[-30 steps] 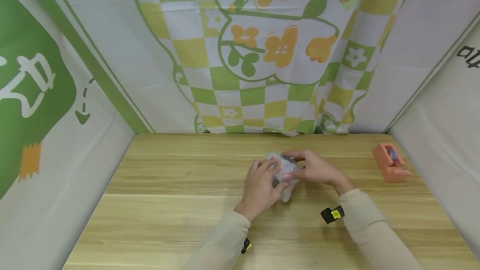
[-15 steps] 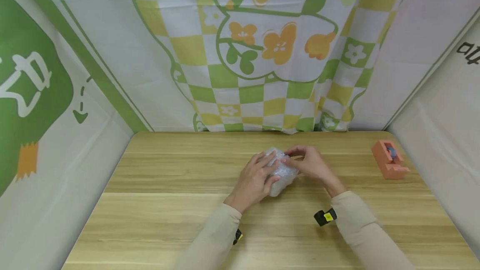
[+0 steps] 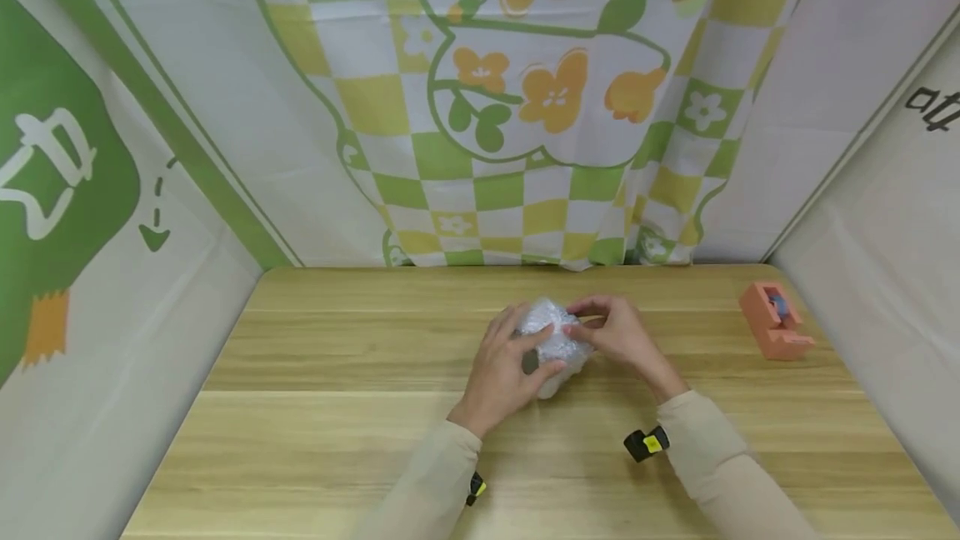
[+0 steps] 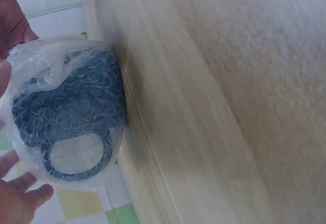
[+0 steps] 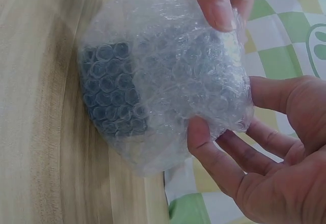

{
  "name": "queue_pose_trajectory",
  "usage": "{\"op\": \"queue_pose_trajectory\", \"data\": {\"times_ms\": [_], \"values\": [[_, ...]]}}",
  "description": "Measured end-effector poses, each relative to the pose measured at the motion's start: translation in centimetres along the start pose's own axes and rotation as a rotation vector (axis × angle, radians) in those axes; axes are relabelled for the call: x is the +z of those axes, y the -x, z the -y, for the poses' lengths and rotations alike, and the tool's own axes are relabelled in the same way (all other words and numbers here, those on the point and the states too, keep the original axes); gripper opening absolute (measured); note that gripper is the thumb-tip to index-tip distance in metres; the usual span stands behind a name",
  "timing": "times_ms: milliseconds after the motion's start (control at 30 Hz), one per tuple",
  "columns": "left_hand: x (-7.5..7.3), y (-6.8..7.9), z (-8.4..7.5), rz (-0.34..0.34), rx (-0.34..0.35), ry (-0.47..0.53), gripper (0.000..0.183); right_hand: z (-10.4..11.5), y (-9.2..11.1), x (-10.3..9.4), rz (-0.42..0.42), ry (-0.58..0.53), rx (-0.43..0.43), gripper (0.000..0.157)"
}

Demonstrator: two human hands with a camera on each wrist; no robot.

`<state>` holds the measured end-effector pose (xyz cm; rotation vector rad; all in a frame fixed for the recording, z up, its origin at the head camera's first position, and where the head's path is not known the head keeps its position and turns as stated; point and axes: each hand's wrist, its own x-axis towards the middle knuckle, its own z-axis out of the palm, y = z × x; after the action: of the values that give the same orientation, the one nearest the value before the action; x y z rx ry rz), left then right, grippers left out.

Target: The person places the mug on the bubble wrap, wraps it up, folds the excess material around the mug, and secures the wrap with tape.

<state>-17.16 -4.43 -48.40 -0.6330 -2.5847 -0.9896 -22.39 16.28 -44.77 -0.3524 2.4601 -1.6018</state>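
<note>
A dark round object wrapped in clear bubble wrap sits at the middle of the wooden table. My left hand grips the bundle from the left, thumb curled across its near side. From the right, my right hand pinches the wrap at the bundle's top. In the left wrist view the wrapped object shows a dark body with a pale disc, and fingertips sit at its edge. In the right wrist view fingers press the wrap from above and below.
An orange tape dispenser stands at the table's far right, near the white side wall. A checked green and yellow cloth hangs behind the table. Cloth walls close in the left and right sides.
The hands and bundle have shifted slightly left. The wrap has been pulled over the dark top of the object, which showed a second ago.
</note>
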Motion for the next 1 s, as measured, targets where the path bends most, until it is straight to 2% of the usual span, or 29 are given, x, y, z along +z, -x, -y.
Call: {"op": "queue_pose_trajectory", "data": {"times_ms": [100,200,367,567,667,800,867,1000], "values": [[0.0,-0.1,0.1,-0.022,0.071,-0.067,0.056,0.1,0.0,0.1,-0.006,-0.007,-0.002,0.031],[-0.1,-0.3,0.2,-0.015,0.113,-0.154,0.057,0.1,-0.1,0.1,-0.009,-0.014,-0.005,0.031],[-0.4,-0.8,0.0,0.037,0.132,-0.279,0.053,0.0,0.0,0.2,-0.010,-0.005,-0.024,0.031],[-0.5,-0.8,-0.1,0.041,0.136,-0.293,0.050,-1.0,0.9,-0.7,-0.014,0.107,-0.080,0.034],[-0.5,-0.7,0.0,0.039,0.141,-0.302,0.051,-2.1,1.5,-2.4,-0.064,0.176,-0.067,0.039],[-0.6,-0.7,0.2,0.044,0.146,-0.288,0.052,-3.7,2.3,-6.4,-0.176,0.318,-0.030,0.040],[-0.6,-0.7,0.2,0.048,0.151,-0.284,0.052,-4.6,2.9,-8.7,-0.239,0.395,-0.019,0.041],[-0.7,-0.8,0.5,0.055,0.169,-0.286,0.052,-6.3,4.0,-13.1,-0.413,0.573,0.055,0.043]]}}
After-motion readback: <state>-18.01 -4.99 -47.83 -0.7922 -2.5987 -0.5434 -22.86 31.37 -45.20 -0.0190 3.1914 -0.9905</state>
